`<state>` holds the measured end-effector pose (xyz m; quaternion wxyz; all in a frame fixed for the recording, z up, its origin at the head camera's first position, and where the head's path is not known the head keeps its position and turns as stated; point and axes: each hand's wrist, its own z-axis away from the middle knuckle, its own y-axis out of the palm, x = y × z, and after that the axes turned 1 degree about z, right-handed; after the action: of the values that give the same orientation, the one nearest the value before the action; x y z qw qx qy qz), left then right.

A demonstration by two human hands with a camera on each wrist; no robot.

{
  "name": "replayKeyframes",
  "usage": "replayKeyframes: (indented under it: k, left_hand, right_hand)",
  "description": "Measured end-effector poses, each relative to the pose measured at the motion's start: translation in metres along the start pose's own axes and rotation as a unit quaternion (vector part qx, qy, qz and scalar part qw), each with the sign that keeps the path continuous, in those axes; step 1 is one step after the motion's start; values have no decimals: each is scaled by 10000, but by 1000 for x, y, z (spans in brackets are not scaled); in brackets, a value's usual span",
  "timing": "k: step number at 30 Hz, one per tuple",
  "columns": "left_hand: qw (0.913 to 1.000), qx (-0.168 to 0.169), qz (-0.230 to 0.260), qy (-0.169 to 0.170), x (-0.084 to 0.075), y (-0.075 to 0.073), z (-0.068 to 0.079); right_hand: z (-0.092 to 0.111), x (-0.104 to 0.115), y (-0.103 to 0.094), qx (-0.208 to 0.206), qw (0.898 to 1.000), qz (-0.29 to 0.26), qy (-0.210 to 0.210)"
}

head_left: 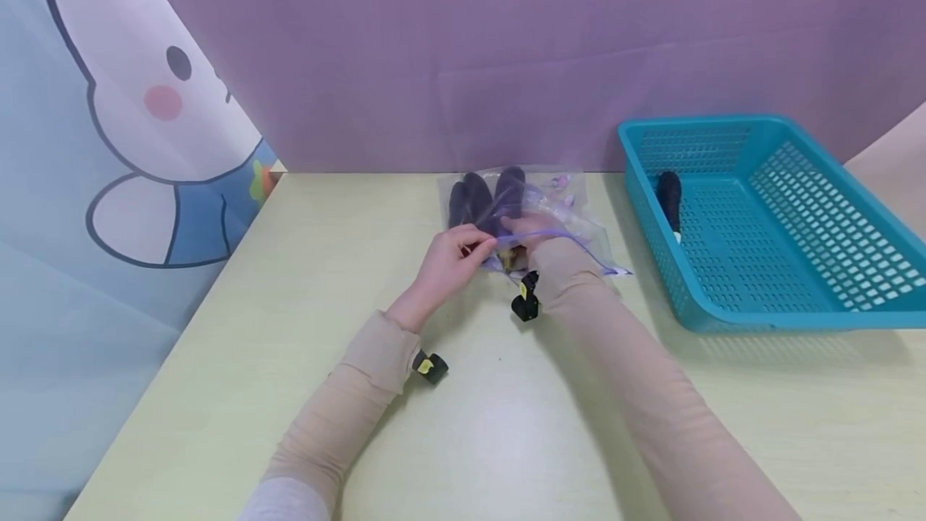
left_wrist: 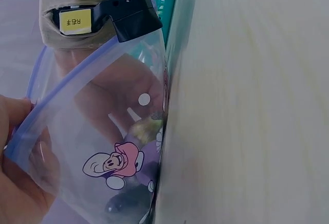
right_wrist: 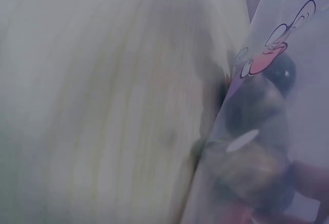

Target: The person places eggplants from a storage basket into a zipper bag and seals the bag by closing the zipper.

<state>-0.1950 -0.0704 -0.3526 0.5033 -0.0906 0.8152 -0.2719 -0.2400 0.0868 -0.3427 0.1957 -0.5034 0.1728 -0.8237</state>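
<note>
A clear zip bag (head_left: 579, 215) with a purple seal and printed cartoon figures lies at the table's back edge. Several dark purple eggplants (head_left: 477, 198) are inside it. My left hand (head_left: 450, 264) pinches the bag's rim at the opening, thumb against fingers. Through the opening reaches my right hand (head_left: 537, 228), gripping an eggplant by its pale stem end (left_wrist: 146, 130). Clear film covers that hand in the left wrist view. The right wrist view is blurred, showing the eggplant (right_wrist: 257, 111) behind plastic, with fingers (right_wrist: 311, 179) beside it.
A turquoise plastic basket (head_left: 741, 318) stands to the right, with one dark eggplant (head_left: 669, 198) against its left wall. Behind the pale table (head_left: 506, 424) hangs a purple cloth (head_left: 506, 55). A cartoon-printed cloth (head_left: 108, 328) hangs at the left.
</note>
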Motion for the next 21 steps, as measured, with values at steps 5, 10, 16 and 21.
replayKeyframes:
  k: [5, 10, 16, 21]
  left_hand:
    - [10000, -15, 61, -58, 2, -1, 0]
    - [10000, -26, 63, -54, 4, 0, 1]
    - [9999, -47, 92, -47, 5, -1, 2]
    - [9999, 10, 102, -32, 5, 1, 0]
  right_hand:
    - [7, 1, -3, 82, 9924, 1145, -435]
    - [7, 0, 0, 71, 9894, 1348, -544]
    - [3, 2, 0, 94, 9900, 1349, -399]
    - [3, 0, -1, 199, 9952, 937, -202]
